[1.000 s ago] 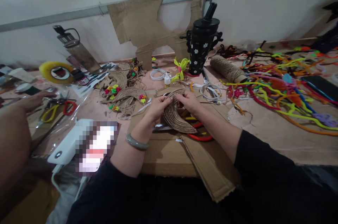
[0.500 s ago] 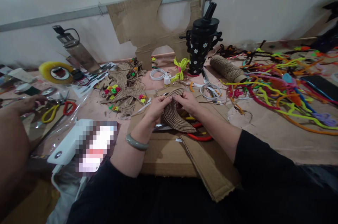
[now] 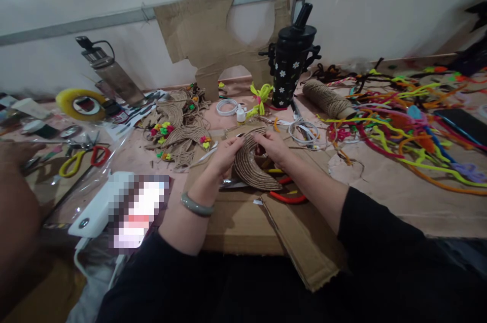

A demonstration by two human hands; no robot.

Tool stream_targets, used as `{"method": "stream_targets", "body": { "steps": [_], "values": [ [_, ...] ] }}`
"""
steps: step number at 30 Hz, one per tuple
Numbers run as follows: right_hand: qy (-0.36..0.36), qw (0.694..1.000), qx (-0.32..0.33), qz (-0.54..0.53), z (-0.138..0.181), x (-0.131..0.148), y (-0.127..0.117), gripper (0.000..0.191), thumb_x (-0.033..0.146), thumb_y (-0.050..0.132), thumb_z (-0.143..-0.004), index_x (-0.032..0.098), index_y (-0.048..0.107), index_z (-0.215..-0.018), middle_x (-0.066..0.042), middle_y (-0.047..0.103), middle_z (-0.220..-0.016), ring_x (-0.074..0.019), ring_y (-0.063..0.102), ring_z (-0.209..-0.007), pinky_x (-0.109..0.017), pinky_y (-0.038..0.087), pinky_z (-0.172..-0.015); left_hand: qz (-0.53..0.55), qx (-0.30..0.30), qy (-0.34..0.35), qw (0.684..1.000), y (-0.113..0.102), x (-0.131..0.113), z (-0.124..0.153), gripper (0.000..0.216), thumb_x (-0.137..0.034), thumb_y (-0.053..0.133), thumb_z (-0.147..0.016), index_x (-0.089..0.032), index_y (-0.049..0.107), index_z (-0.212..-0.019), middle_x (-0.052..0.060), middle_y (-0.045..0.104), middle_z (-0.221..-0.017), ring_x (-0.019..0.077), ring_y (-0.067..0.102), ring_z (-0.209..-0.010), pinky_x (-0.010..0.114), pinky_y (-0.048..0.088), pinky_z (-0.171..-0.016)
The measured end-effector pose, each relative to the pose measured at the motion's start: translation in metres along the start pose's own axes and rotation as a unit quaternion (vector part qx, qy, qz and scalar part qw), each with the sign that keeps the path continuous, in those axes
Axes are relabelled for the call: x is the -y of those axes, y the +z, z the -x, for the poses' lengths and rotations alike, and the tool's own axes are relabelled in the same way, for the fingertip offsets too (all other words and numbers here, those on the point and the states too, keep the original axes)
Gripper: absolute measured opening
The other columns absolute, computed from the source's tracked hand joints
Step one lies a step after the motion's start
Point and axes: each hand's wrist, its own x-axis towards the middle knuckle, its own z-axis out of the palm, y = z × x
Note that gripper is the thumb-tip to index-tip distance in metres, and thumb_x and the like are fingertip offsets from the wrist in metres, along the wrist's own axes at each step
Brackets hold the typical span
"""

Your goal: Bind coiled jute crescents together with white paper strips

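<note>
A curved crescent of coiled brown twine (image 3: 253,171) is held up over a cardboard sheet (image 3: 239,229). My left hand (image 3: 227,154) pinches its upper left edge between thumb and fingers. On the upper right part, my right hand (image 3: 272,146) is closed on the same crescent. Both sets of fingertips lie near each other at its top end, and the exact grip is partly hidden. Beneath the crescent, red-handled scissors (image 3: 288,197) rest on the cardboard. Beyond my hands stands a small white-capped glue bottle (image 3: 241,115).
Twine crescents with coloured flowers (image 3: 186,138) pile up at left. A black tumbler (image 3: 291,64), a twine roll (image 3: 327,99) and bright pipe cleaners (image 3: 411,130) lie behind and right. A power bank (image 3: 101,204) sits front left. Another person's hand (image 3: 19,153) is at far left.
My right hand has shifted slightly up and left along the twine crescent, while my left hand stays nearly in place. The other person's hand has drawn back left.
</note>
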Motion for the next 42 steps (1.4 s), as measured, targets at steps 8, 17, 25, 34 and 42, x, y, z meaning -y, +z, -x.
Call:
{"method": "stream_targets", "body": {
  "steps": [8, 17, 25, 34, 42],
  "values": [
    [-0.016, 0.999, -0.029, -0.032, 0.002, 0.005, 0.001, 0.033, 0.047, 0.059, -0.071, 0.02, 0.048, -0.056, 0.003, 0.044, -0.048, -0.0079, 0.038, -0.044, -0.024, 0.033, -0.045, 0.019, -0.008, 0.0, 1.0, 0.005, -0.001, 0.003, 0.027, -0.037, 0.075, -0.061, -0.013, 0.069, -0.072, 0.003, 0.068, -0.07, 0.0135, 0.059, -0.065, 0.026, 0.045, -0.064],
    [-0.021, 0.994, -0.075, -0.08, 0.003, 0.012, 0.001, 0.032, 0.049, 0.061, -0.066, 0.02, 0.047, -0.064, 0.004, 0.047, -0.054, -0.007, 0.038, -0.045, -0.023, 0.034, -0.045, -0.011, -0.02, 0.015, 1.0, 0.006, -0.005, 0.004, 0.024, -0.035, 0.075, -0.06, -0.013, 0.065, -0.061, 0.0, 0.062, -0.06, 0.0098, 0.05, -0.057, 0.022, 0.037, -0.055],
    [-0.019, 0.999, -0.019, -0.038, 0.002, 0.005, 0.003, 0.032, 0.049, 0.06, -0.067, 0.02, 0.048, -0.059, 0.003, 0.045, -0.05, -0.0081, 0.037, -0.046, -0.024, 0.033, -0.044, -0.024, 0.003, 0.016, 1.0, 0.001, 0.001, 0.001, 0.028, -0.039, 0.073, -0.064, -0.013, 0.066, -0.068, 0.002, 0.064, -0.066, 0.0117, 0.053, -0.06, 0.024, 0.041, -0.06],
    [-0.024, 0.994, -0.086, -0.066, 0.005, 0.013, 0.001, 0.027, 0.046, 0.058, -0.068, 0.019, 0.049, -0.066, 0.002, 0.05, -0.058, -0.0084, 0.042, -0.049, -0.024, 0.034, -0.046, 0.0, -0.027, -0.013, 1.0, 0.008, -0.006, 0.006, 0.023, -0.033, 0.073, -0.063, -0.013, 0.062, -0.06, 0.0, 0.06, -0.061, 0.0096, 0.048, -0.057, 0.022, 0.037, -0.056],
    [-0.032, 0.997, -0.037, -0.065, 0.004, 0.006, 0.002, 0.03, 0.048, 0.057, -0.069, 0.019, 0.05, -0.062, 0.002, 0.049, -0.054, -0.0085, 0.04, -0.046, -0.024, 0.033, -0.045, -0.015, -0.006, 0.023, 1.0, 0.005, -0.004, 0.004, 0.026, -0.038, 0.073, -0.062, -0.013, 0.065, -0.063, 0.002, 0.063, -0.063, 0.0112, 0.051, -0.06, 0.024, 0.038, -0.059]
  ]
}}
